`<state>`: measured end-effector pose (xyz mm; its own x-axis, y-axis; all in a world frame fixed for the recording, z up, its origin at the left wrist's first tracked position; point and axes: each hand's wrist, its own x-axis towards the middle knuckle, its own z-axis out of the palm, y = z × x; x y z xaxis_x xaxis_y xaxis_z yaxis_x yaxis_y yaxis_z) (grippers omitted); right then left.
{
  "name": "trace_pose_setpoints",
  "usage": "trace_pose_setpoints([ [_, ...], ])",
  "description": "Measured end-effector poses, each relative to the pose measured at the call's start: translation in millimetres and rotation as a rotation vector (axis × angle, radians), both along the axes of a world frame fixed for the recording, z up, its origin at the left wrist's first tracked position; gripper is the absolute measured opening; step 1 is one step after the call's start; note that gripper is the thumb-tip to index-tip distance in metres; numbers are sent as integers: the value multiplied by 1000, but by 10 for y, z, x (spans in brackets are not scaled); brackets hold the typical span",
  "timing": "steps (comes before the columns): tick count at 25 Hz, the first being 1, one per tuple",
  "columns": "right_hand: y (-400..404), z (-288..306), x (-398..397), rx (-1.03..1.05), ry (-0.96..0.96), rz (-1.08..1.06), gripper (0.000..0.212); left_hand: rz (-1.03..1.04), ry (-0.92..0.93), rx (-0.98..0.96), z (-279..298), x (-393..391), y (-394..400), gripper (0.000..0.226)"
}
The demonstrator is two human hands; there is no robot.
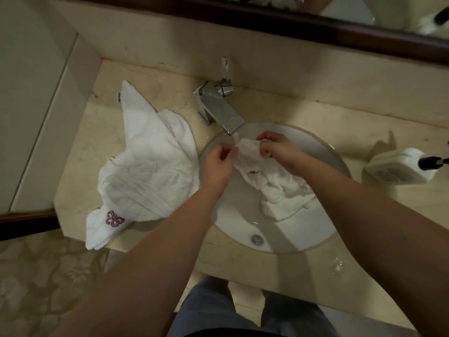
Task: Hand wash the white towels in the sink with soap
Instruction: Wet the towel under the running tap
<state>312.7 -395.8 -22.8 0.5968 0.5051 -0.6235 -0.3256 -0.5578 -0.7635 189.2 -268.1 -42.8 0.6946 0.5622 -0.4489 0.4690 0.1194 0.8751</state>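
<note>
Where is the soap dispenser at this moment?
In the head view the soap dispenser stands on the countertop at the right edge, just right of the sink, beyond the right hand.

A bathroom, maybe in a hotel
There is a round white sink (pixel 315 229) set in a shiny stone counter (pixel 102 142) with a silver tap (pixel 220 109) over it. A soap bottle with a pump (pixel 401 166) stands beside the sink, a mirror (pixel 340 10) hangs on the wall, and a white towel (pixel 145 171) has a small pink logo (pixel 114 218) sewn on
</note>
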Motion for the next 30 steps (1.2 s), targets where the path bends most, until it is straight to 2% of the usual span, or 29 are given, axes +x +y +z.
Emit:
trace_pose_setpoints([
  [3,-93,244,-32,-12,59,48,40,-91,-25,105,223,-91,34,15],
  [6,-164,510,-50,-64,-53,193,25,-170,-26,122,535,-45,58,13],
  [8,-186,695,-58,-37,-80,222,23,-238,-67,119,756,-2,101,11],
  [11,-182,875,-75,63,-58,106,14,-332,-125,86,931,19,122,12],
  [13,-159,905,-116,74,-60,104,13,-337,-115,96,937,-5,104,12],
  [16,-144,865,-181,70,-105,108,11,-405,-44,131,801,-87,95,24],
  [18,-159,845,-199,125,-85,-12,13,-514,93,133,682,-172,90,38],
  [20,-202,809,-196,110,-124,-125,15,-607,216,165,561,-258,71,39],
  [22,-261,742,-180,26,-168,-174,6,-563,224,153,482,-285,53,31],
  [24,-307,673,-146,-75,-184,-113,23,-454,192,98,495,-239,31,27],
  [26,-292,692,-162,-162,-187,87,36,-383,137,63,540,-185,26,22],
  [28,-214,701,-197,-162,-123,238,39,-349,82,61,594,-112,22,19],
  [30,-120,697,-233,-103,-92,225,39,-314,54,65,635,-69,29,19],
])
